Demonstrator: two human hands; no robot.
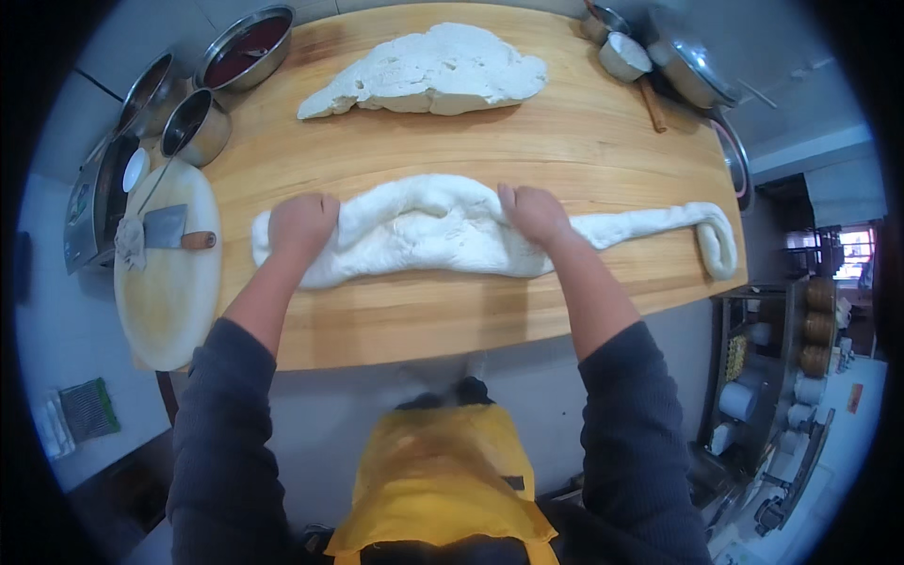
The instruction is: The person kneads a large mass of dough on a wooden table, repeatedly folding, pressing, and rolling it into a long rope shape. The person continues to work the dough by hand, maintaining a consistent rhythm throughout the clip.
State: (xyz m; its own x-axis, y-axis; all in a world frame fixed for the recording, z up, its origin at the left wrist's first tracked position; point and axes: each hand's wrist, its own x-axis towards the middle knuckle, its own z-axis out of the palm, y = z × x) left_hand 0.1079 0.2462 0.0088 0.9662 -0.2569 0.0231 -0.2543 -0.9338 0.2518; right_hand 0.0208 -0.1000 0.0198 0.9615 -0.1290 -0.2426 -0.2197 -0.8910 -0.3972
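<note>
A long roll of white dough [431, 233] lies across the wooden worktop [395, 318], its near side folded open into a hollow. My left hand [304, 219] is closed on the dough near its left end, knuckles up. My right hand [533, 212] grips the far edge of the dough right of its middle, fingers curled and partly hidden. From there a thinner strand [635, 224] runs right and ends in a bent loop [719, 247] near the worktop's right edge. A larger slab of dough [438, 70] rests at the far side, apart from both hands.
At left, an oval cutting board [169, 304] bears a metal scraper [166, 226] with a wooden handle and a cloth. Steel pots and a bowl of dark red liquid [247, 53] stand behind it. A small white bowl [625, 56] and a rolling pin [652, 106] are at far right.
</note>
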